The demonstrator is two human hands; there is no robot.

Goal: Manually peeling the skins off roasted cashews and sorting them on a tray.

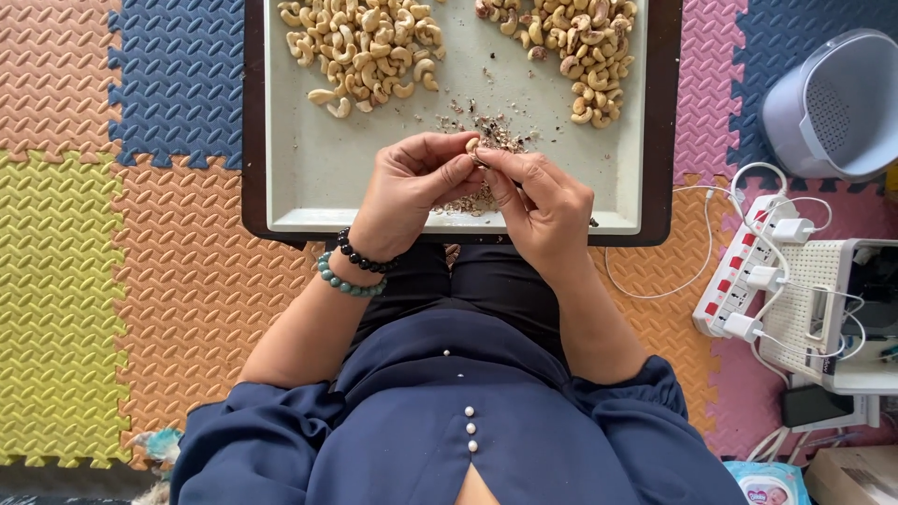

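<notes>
Over the near part of a pale grey tray (309, 178), my left hand (407, 192) and my right hand (543, 206) meet, both pinching one cashew nut (472, 145) between fingertips. Beneath the hands lies a small heap of brown skin flakes (491, 131). At the tray's far left sits a pile of pale peeled cashews (365, 47). A pile of cashews with brown skin patches (580, 47) sits far right. My left wrist wears two bead bracelets (355, 266), one black and one green.
The tray rests on a dark board (253, 112) over coloured foam floor mats (112, 234). At right lie a white power strip with plugs (748, 281), a white mesh box (823, 309) and a grey basket (832, 103). A wipes packet (767, 482) lies near right.
</notes>
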